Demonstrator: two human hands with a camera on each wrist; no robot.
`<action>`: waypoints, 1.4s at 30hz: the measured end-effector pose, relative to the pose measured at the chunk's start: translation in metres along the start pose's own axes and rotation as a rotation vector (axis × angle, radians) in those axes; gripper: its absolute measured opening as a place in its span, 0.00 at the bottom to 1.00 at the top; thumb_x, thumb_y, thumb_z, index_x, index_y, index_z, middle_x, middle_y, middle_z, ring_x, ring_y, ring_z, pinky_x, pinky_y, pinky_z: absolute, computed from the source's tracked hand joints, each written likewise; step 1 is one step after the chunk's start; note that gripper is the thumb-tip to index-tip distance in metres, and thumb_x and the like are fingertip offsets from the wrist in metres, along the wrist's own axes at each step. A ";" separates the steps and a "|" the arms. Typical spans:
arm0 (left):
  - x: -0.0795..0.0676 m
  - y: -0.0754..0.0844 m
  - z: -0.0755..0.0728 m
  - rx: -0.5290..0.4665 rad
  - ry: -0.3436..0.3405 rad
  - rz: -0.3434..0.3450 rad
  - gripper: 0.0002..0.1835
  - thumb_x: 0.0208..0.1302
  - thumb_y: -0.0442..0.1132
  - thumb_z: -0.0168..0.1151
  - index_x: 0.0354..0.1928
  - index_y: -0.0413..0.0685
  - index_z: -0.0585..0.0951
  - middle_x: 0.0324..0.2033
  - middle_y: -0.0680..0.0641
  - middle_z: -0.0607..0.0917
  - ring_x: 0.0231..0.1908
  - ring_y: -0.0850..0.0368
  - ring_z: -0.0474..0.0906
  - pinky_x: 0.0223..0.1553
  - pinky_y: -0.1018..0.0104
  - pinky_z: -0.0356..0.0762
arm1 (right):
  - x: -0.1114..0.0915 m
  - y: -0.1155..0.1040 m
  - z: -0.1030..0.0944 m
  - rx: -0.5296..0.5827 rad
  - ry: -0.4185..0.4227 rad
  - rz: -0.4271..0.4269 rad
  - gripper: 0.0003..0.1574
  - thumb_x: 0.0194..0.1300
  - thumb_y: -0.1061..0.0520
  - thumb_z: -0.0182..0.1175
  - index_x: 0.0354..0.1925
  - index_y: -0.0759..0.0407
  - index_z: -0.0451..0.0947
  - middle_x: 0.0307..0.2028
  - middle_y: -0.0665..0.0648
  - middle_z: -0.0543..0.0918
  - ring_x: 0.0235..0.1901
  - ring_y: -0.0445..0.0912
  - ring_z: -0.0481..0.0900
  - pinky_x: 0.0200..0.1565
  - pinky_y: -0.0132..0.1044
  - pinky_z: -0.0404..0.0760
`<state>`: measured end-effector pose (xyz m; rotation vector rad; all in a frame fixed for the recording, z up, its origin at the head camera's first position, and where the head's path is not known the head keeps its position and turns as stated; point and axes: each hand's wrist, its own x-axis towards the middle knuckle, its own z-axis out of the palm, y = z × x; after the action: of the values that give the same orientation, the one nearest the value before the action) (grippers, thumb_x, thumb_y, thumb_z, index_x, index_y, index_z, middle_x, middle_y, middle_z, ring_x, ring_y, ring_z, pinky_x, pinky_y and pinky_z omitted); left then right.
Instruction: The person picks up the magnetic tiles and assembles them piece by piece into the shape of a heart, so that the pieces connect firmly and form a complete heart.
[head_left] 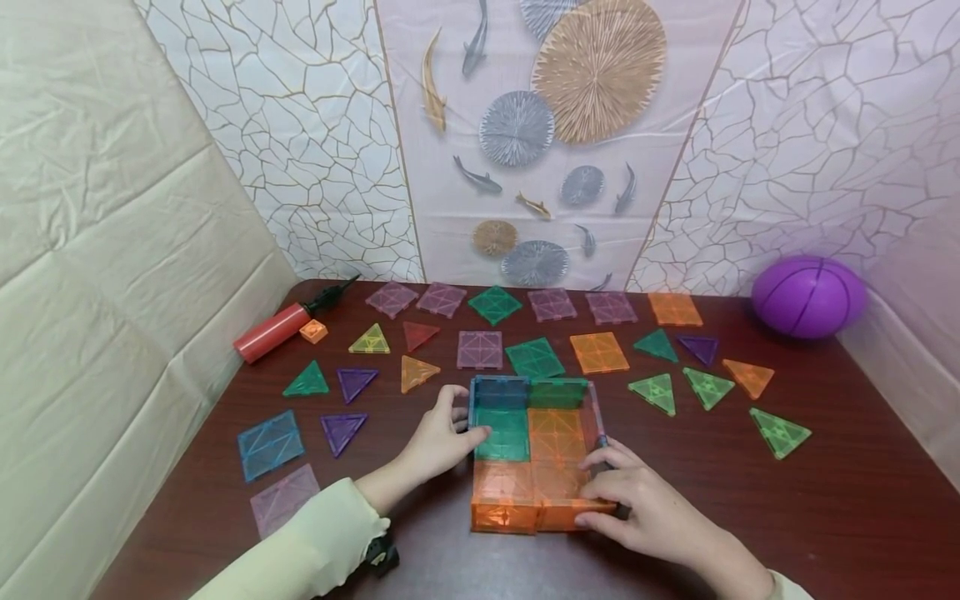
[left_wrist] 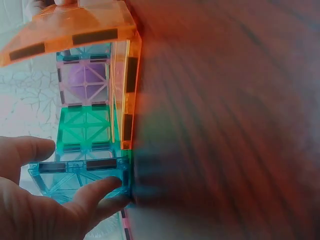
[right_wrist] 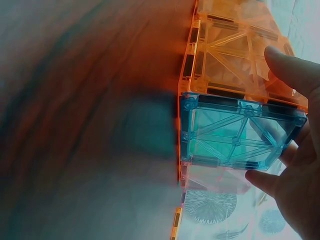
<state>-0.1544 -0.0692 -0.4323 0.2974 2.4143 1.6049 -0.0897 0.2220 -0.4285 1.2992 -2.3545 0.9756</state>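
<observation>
A low open-topped box of translucent magnetic tiles (head_left: 555, 437) stands before me. Its floor has a green square (head_left: 510, 437) and several orange squares; blue and green squares (head_left: 558, 392) form the back wall. Along the front stand orange squares (head_left: 502, 518). My left hand (head_left: 438, 442) pinches the upright blue square (left_wrist: 52, 182) of the left wall, thumb on one face and a finger on the other. At the front right corner, my right hand (head_left: 645, 508) grips the right wall's blue square (right_wrist: 225, 130), with its thumb by the orange front wall.
Loose square and triangular tiles lie behind the box and on both sides, including a blue square (head_left: 271, 445) and green triangle (head_left: 780, 433). A red pump (head_left: 272, 332) and small orange block (head_left: 313, 332) lie back left; a purple ball (head_left: 808, 297) sits back right.
</observation>
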 end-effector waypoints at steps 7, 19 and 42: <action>0.011 -0.003 0.000 -0.019 -0.003 0.024 0.29 0.63 0.40 0.63 0.61 0.42 0.61 0.57 0.27 0.74 0.58 0.35 0.73 0.55 0.42 0.72 | 0.007 0.003 0.000 0.022 0.001 0.007 0.13 0.49 0.59 0.74 0.31 0.44 0.81 0.26 0.34 0.78 0.44 0.47 0.77 0.71 0.30 0.43; -0.005 -0.002 -0.040 -0.058 -0.144 0.061 0.40 0.61 0.42 0.68 0.69 0.41 0.58 0.64 0.32 0.70 0.64 0.39 0.67 0.62 0.45 0.65 | 0.012 0.009 0.001 0.017 -0.018 0.040 0.13 0.49 0.59 0.74 0.31 0.44 0.81 0.28 0.35 0.80 0.44 0.47 0.78 0.70 0.28 0.42; -0.134 -0.054 -0.179 0.418 0.007 0.133 0.46 0.48 0.44 0.76 0.68 0.43 0.63 0.50 0.45 0.80 0.51 0.65 0.73 0.48 0.55 0.75 | 0.010 0.009 -0.001 0.003 -0.010 0.013 0.14 0.48 0.60 0.75 0.33 0.45 0.82 0.31 0.36 0.82 0.43 0.47 0.78 0.70 0.28 0.43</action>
<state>-0.0822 -0.2858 -0.4049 0.5324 2.7718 1.1297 -0.1025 0.2194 -0.4264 1.2941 -2.3727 0.9799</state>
